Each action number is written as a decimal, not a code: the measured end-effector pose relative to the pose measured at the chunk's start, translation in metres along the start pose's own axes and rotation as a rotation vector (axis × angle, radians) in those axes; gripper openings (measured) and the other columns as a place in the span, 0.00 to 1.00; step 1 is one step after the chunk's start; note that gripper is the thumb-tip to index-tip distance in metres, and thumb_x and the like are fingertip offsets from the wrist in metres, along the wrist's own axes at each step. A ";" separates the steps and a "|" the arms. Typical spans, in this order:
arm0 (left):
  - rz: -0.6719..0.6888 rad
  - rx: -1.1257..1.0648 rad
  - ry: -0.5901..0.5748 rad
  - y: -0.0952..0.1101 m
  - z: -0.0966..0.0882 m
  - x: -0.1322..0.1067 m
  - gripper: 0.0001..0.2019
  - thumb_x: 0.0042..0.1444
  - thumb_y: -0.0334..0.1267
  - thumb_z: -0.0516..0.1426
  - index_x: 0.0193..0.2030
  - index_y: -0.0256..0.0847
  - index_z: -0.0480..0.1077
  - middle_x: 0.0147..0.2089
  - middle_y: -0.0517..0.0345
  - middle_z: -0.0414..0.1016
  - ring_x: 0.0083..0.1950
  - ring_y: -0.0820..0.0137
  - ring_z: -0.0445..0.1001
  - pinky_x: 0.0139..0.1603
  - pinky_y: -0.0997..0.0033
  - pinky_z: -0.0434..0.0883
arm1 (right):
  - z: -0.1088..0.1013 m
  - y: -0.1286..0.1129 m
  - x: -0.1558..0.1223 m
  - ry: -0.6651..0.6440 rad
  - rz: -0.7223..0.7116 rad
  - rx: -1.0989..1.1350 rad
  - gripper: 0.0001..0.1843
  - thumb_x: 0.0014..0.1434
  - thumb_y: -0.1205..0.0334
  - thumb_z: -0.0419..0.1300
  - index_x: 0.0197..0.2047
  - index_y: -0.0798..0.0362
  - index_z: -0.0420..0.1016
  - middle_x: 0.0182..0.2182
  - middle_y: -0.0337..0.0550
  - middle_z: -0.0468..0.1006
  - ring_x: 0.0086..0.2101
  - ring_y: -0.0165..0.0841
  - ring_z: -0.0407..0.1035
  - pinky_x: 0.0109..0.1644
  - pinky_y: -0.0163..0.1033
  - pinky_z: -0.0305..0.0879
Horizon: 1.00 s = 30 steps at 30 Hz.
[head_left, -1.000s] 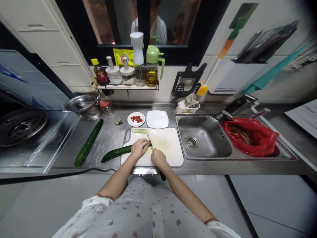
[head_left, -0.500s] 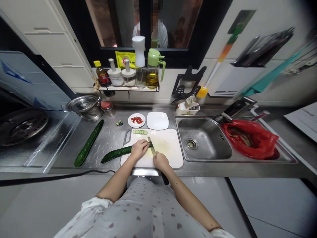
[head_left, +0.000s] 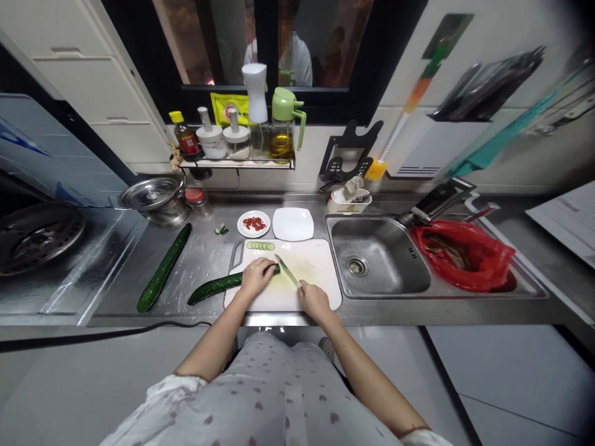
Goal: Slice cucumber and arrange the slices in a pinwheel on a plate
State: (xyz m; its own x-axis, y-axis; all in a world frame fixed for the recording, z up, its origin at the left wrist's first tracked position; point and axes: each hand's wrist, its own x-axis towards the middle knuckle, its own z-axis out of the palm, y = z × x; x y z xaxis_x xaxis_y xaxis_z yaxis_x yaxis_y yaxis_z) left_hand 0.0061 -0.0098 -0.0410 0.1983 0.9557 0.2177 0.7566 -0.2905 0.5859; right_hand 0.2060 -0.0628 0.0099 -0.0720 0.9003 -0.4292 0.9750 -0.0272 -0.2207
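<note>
A white cutting board (head_left: 316, 266) lies on the steel counter in front of me. My left hand (head_left: 255, 276) is closed over a long green cucumber (head_left: 214, 287) that lies across the board's left edge. In my right hand (head_left: 313, 298) I grip a knife (head_left: 288, 272), its blade slanting up and left with the tip close to the cucumber's cut end. Several cucumber slices (head_left: 261, 246) sit in a row at the board's far edge.
A second whole cucumber (head_left: 164, 268) lies on the wet counter to the left, near a steel pot (head_left: 153, 199). A small dish of red pieces (head_left: 253, 223) and a white plate (head_left: 292, 223) stand behind the board. Right of it are the sink (head_left: 376, 263) and a red bag (head_left: 465, 254).
My right hand has shifted right and turned, so the knife blade now slants away from the cucumber instead of standing against my left fingers. The left hand stays on the cucumber.
</note>
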 end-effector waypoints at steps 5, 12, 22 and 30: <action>-0.123 -0.076 0.133 0.001 -0.005 0.007 0.14 0.63 0.43 0.50 0.47 0.44 0.74 0.48 0.54 0.76 0.50 0.66 0.72 0.53 0.66 0.69 | 0.000 0.002 -0.003 0.072 0.022 -0.057 0.16 0.66 0.60 0.46 0.53 0.49 0.68 0.39 0.49 0.79 0.41 0.37 0.73 0.42 0.37 0.58; -0.018 -0.053 -0.046 0.015 -0.014 0.026 0.15 0.58 0.48 0.55 0.47 0.46 0.75 0.51 0.54 0.73 0.55 0.63 0.69 0.58 0.62 0.65 | -0.003 0.001 -0.002 0.165 -0.009 -0.136 0.19 0.62 0.61 0.55 0.56 0.51 0.65 0.44 0.50 0.77 0.45 0.37 0.70 0.48 0.38 0.56; 0.041 0.041 -0.321 0.022 -0.017 0.046 0.13 0.52 0.45 0.60 0.44 0.48 0.77 0.52 0.54 0.74 0.55 0.59 0.67 0.60 0.55 0.59 | -0.001 0.008 0.000 0.206 -0.045 -0.172 0.27 0.60 0.59 0.58 0.61 0.53 0.61 0.44 0.53 0.76 0.47 0.40 0.67 0.50 0.40 0.54; -0.005 -0.112 -0.252 0.022 -0.009 0.050 0.05 0.51 0.36 0.59 0.34 0.43 0.75 0.39 0.57 0.77 0.44 0.66 0.73 0.50 0.66 0.67 | 0.000 0.018 -0.003 0.194 -0.010 -0.177 0.26 0.60 0.59 0.57 0.61 0.53 0.61 0.44 0.52 0.75 0.46 0.40 0.67 0.49 0.40 0.54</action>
State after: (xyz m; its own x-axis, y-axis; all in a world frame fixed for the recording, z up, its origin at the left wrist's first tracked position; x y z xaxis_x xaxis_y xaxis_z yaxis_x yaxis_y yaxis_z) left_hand 0.0272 0.0310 -0.0101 0.3542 0.9349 0.0218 0.6871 -0.2761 0.6720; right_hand 0.2233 -0.0655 0.0072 -0.0564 0.9670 -0.2483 0.9973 0.0428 -0.0595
